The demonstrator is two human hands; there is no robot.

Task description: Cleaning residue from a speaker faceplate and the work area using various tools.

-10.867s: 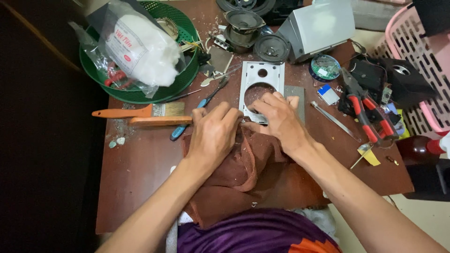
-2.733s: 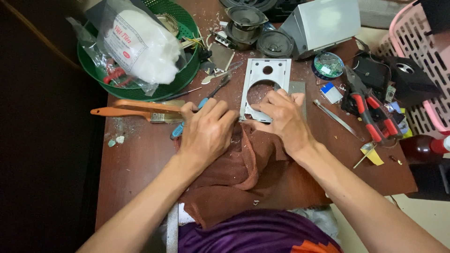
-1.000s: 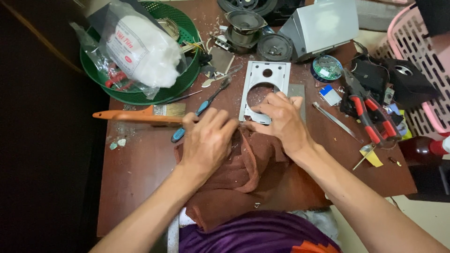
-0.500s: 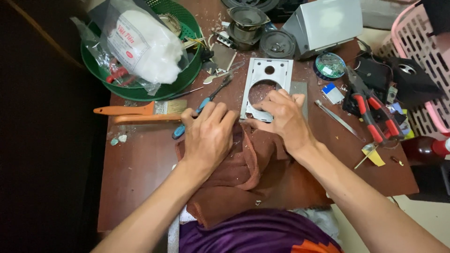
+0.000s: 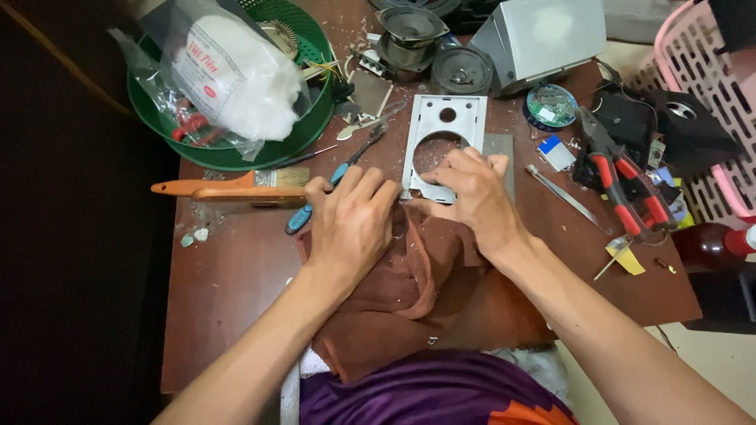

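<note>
Atop green basket [image 5: 228,153] — clear bag [image 5: 228,75], white label.

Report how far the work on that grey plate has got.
Done: the speaker drivers lie loose on the table beside the grey housing. In hand: the left hand presses the brown cloth while the right hand steadies the grey plate. Left: the plate lies unmounted; its cleanliness is unclear.

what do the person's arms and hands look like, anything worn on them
Both arms are bare from the bottom edge of the picture to the fingers: no sleeves, gloves, watch, bracelet or rings show. The left hand and right hand have short, unpainted nails. The only clothing in view is purple fabric with an orange patch at the lap.
</note>
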